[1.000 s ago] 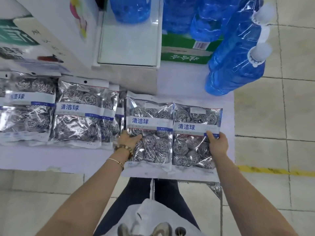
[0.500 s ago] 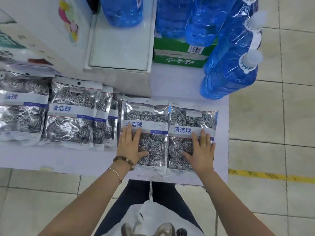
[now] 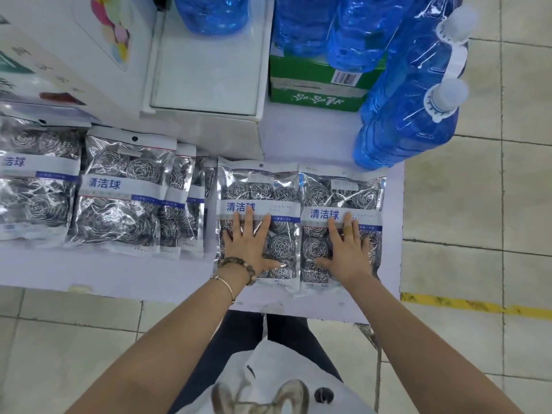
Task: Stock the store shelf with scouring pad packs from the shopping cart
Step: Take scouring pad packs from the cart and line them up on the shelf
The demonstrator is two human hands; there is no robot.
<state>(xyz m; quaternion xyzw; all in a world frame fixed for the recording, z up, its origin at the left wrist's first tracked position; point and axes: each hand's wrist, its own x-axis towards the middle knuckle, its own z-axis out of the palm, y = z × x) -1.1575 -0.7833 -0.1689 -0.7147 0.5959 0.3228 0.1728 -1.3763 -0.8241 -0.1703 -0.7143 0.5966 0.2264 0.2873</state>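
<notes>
Left hand (image 3: 249,245) flat on left pack (image 3: 258,192), fingers straight and spread. Right hand (image 3: 348,249) flat on right pack (image 3: 343,191), fingers likewise splayed — both packs side by side, touching, on white shelf (image 3: 328,144). More packs (image 3: 119,192) lined up leftward — blue bottles (image 3: 406,115) behind.

Blue bottles (image 3: 403,121) stand beside a green carton (image 3: 298,95) and white box (image 3: 206,70).
</notes>
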